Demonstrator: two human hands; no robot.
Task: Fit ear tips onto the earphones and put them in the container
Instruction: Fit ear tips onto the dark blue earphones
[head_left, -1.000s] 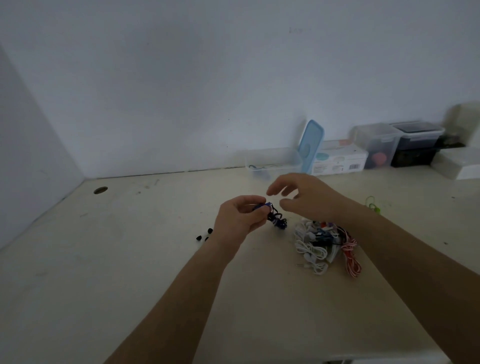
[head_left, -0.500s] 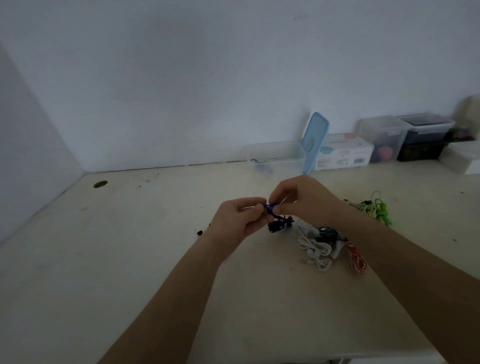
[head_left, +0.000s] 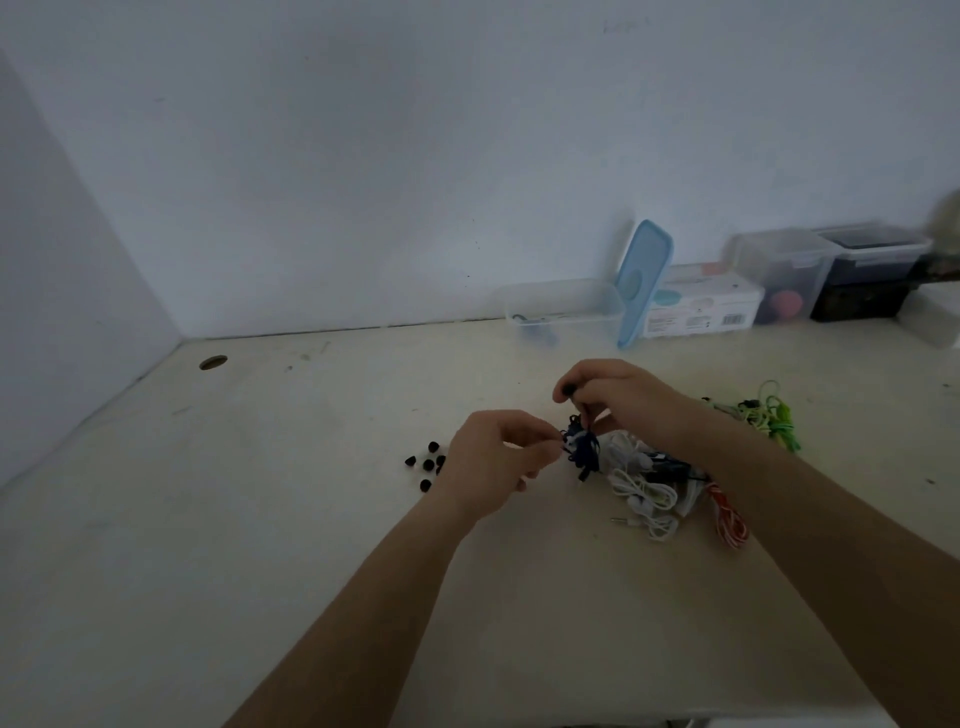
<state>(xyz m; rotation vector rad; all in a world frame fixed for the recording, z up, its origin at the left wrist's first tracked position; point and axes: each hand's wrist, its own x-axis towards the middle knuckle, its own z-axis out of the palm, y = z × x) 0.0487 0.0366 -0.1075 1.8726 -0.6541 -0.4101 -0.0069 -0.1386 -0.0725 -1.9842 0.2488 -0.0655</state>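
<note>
Now pinching the blue earphones (head_left: 582, 449) w/ left hand (head_left: 498, 457), just above the table (head_left: 260, 545); nipping a small dark bit, prob. an ear tip (head_left: 570, 388), w/ right hand (head_left: 618, 400). Best to steady the bud, line tip up square, push on w/ slight twist. Beside: spare tips (head_left: 428, 462) left, more earphones (head_left: 644, 488) right, on pale scuffed top. Farther back, by plain wall (head_left: 363, 156): open clear container (head_left: 563, 304), blue lid (head_left: 644, 280) leaning alongside.
</note>
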